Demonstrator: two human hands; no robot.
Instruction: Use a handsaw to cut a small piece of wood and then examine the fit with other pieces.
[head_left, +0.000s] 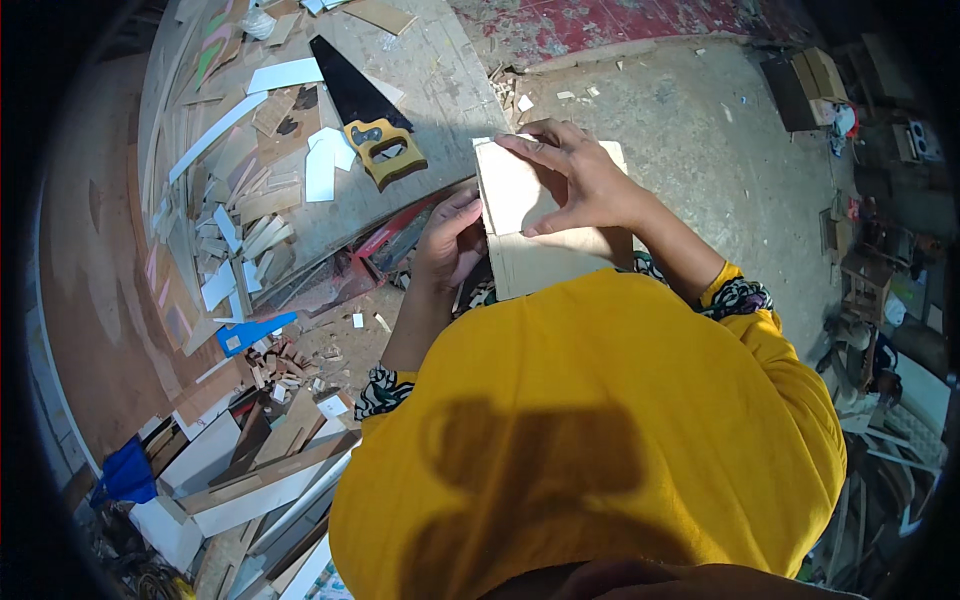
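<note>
A small pale wooden panel (515, 190) lies over a larger light wooden board or box (560, 262), held close in front of my body. My right hand (597, 185) comes over it from the right, fingers at the far edge and thumb at the near edge, gripping the panel. At the left side, my left hand (450, 240) supports the pieces, its thumb against the panel's edge and its other fingers curled and partly hidden. Shadow from my right hand falls across the panel. The far right part of the larger piece shows behind my wrist.
A handsaw (390, 158) with a yellow handle lies on the worktable (445, 90) at left, among wood offcuts and white pieces. A blue tool or bracket (255, 333) sits by the table's near edge. Scrap boards (270, 470) pile up at lower left; cartons (815, 78) stand far right.
</note>
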